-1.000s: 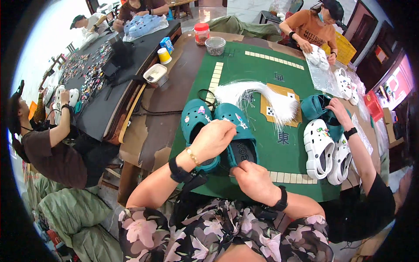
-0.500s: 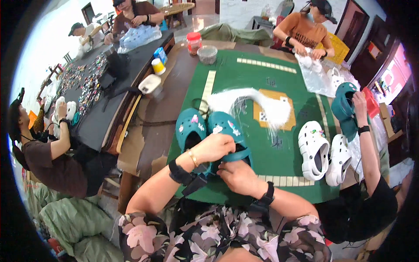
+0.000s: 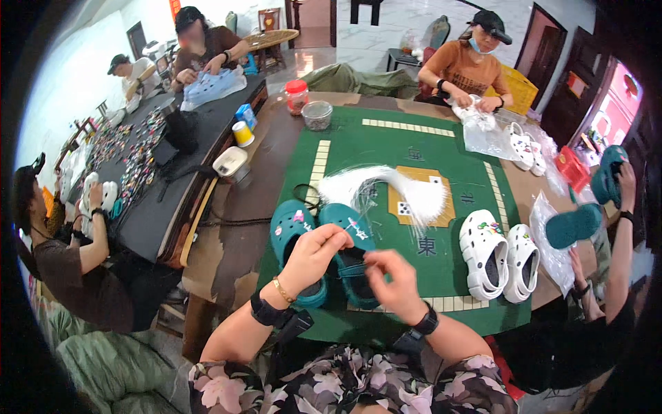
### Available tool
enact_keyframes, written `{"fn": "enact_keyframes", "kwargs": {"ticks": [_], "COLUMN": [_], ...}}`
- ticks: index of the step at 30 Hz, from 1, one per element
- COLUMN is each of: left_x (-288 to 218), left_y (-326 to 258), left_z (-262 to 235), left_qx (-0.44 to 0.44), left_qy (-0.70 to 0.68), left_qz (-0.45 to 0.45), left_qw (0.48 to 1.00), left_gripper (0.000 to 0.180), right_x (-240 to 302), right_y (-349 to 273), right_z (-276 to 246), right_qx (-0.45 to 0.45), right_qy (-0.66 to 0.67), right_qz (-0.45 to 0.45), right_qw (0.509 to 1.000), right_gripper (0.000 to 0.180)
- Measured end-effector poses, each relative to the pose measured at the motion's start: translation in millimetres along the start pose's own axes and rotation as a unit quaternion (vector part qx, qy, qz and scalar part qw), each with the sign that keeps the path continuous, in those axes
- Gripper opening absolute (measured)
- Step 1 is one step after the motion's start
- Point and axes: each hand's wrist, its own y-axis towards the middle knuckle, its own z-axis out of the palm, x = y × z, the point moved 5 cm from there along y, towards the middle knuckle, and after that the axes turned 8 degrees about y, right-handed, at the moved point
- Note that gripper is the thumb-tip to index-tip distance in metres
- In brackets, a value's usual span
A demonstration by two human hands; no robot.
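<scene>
Two teal clogs stand side by side on the green mat in front of me, toes pointing away. The left clog (image 3: pixel 281 233) carries a pink charm, the right clog (image 3: pixel 333 215) pale ones. Above them my left hand (image 3: pixel 310 259) is closed in a pinch, thumb against forefinger; what lies between the fingertips is too small to make out. It covers part of both clogs. My right hand (image 3: pixel 396 286) hovers at the right clog's open side, fingers bent and smeared by motion. Beyond the clogs lies a fanned bundle of thin white strands (image 3: pixel 420 198).
Right of my hands stand two charm-decorated white clogs (image 3: pixel 476 241). A co-worker's hands hold teal clogs (image 3: pixel 572 226) at the far right. A clear tub (image 3: pixel 317 119), red-lidded jar (image 3: pixel 296 100) and white container (image 3: pixel 229 160) stand at the back left. Other people work around both tables.
My hands have come up off the right clog and moved apart. The view has shifted, so the clogs sit lower in it. The co-worker's teal clogs at the right are now apart.
</scene>
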Motion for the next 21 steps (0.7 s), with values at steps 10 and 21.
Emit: {"fn": "enact_keyframes", "kwargs": {"ticks": [10,21], "left_x": [6,4], "left_y": [-15,-17], "left_z": [-3,-6], "left_qx": [0.008,-0.005], "left_qy": [0.001,0.003], "left_qz": [-0.018,-0.012], "left_qw": [1.0,1.0], "left_gripper": [0.024,0.021], "right_x": [-19,-13], "right_y": [53,66], "right_z": [12,11], "right_qx": [-0.025,-0.04], "right_qy": [0.321,0.348], "right_qz": [0.194,0.163], "right_qw": [0.927,0.922], "right_gripper": [0.031,0.019]}}
